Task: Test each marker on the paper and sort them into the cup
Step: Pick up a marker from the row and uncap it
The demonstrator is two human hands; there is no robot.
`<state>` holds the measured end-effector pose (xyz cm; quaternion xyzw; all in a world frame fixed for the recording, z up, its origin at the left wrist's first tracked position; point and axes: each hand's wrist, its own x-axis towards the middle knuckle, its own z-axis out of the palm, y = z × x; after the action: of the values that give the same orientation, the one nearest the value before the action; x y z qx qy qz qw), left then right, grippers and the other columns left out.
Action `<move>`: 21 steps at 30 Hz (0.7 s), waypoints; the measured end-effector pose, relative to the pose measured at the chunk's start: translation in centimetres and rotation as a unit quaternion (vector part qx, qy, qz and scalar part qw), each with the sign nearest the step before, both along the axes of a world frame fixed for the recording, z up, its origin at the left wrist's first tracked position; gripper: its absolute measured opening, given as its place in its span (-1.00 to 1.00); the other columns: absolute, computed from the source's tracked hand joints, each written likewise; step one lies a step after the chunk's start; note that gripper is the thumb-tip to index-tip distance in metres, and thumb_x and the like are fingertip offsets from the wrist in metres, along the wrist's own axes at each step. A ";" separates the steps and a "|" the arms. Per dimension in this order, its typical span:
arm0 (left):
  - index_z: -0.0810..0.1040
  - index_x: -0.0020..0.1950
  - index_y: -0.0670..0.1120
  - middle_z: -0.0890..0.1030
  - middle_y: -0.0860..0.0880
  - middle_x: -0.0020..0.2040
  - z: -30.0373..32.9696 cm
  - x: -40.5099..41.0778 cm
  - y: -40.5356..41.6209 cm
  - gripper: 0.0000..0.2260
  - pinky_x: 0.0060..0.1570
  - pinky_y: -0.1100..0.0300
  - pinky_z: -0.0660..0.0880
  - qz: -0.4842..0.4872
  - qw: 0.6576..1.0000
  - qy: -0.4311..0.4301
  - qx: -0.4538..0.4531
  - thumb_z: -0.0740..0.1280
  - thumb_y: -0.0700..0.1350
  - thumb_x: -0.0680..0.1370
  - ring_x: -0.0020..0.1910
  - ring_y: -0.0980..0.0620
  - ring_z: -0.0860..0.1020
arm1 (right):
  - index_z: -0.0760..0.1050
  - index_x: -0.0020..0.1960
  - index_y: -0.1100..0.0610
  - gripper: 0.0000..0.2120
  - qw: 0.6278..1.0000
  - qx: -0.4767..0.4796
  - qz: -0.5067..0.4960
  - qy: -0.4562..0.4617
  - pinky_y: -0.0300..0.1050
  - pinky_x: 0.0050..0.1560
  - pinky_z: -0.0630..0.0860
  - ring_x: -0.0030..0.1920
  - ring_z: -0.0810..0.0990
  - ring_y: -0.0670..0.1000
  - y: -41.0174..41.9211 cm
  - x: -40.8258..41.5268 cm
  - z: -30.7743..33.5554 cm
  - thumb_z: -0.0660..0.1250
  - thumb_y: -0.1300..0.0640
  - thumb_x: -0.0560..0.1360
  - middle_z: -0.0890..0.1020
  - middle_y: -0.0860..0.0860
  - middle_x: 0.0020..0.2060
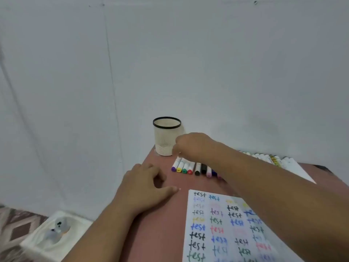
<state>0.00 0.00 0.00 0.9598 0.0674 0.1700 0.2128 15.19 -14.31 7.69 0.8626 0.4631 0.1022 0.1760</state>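
Nearest: white paper (222,229) lying flat on a reddish-brown table (160,233), covered with the word "test" in black, blue, green, red, yellow and pink, arranged in about four columns. Bare white wall (170,53) behind, meeting the table's far edge. Lower left, past the table's edge: patterned floor (11,224) and a white box (37,241) holding a small grey figure, too blurred to identify.

One cup (167,136), cream with a black rim, upright at the far left corner of the table, nothing visible inside. Just right of it, a row of markers (190,167) lying flat and side by side, long axes running away from the camera, coloured caps pointing toward it: purple, yellow, green, red, black, black, pink, dark blue, then one more pinkish cap partly hidden under the forearm — nine visible. Farther right along the wall, a second batch of white-bodied markers (264,157), blurred and not countable.

Left hand (143,186) resting on the table left of the paper, fingers loosely curled, thumb out, holding nothing. Right hand (192,146) reaching over the row's far ends beside the cup, fingers bent downward onto the leftmost markers; grip hidden, cannot tell whether clamped on one.
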 end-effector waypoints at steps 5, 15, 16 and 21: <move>0.51 -0.06 0.22 0.47 0.31 -0.03 -0.2 0.6 0.1 -0.52 0.16 0.13 0.40 -0.003 1.000 0.013 0.006 0.25 0.55 0.28 0.06 0.21 0.38 | 0.58 0.34 0.01 -0.70 0.997 -0.070 -0.004 0.043 -0.02 0.01 0.51 0.15 0.58 0.10 2.0 1.3 0.0 0.32 0.16 0.62 0.59 -0.01 0.15; 0.49 -0.15 0.19 0.51 0.28 -0.09 -0.3 0.8 0.3 -0.54 0.09 0.14 0.41 -0.012 1.000 -0.010 -0.013 0.25 0.54 0.27 0.00 0.21 0.42 | 0.64 0.20 -0.01 -0.82 0.994 -0.045 0.100 0.001 -0.15 -0.33 0.28 -0.09 0.51 0.02 1.7 1.7 -0.4 0.34 0.02 0.65 0.43 -0.09 -0.04; 0.49 -0.17 0.17 0.53 0.26 -0.13 -0.1 0.7 0.2 -0.54 0.04 0.14 0.43 -0.007 0.999 -0.017 -0.029 0.27 0.52 0.27 -0.05 0.22 0.45 | 0.65 0.17 0.00 -0.82 0.994 -0.018 0.112 0.002 -0.15 -0.32 0.31 -0.06 0.55 0.03 1.1 1.3 -0.1 0.34 0.00 0.64 0.46 -0.08 -0.01; 0.39 -0.12 0.10 0.50 0.15 -0.14 0.5 -0.5 -1.0 -0.63 -0.16 0.11 0.51 0.006 0.986 -0.097 -0.133 0.41 0.32 0.37 -0.13 0.16 0.47 | 0.66 0.03 0.07 -0.88 0.986 0.097 0.132 0.003 0.07 -0.12 0.61 -0.01 0.63 0.08 -2.5 -2.1 1.3 0.35 0.08 0.60 0.67 -0.02 -0.03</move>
<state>-0.46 -1.03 0.54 0.9017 0.0744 0.2531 0.3427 13.11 -16.85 9.02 0.8072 0.5614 0.1664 0.0750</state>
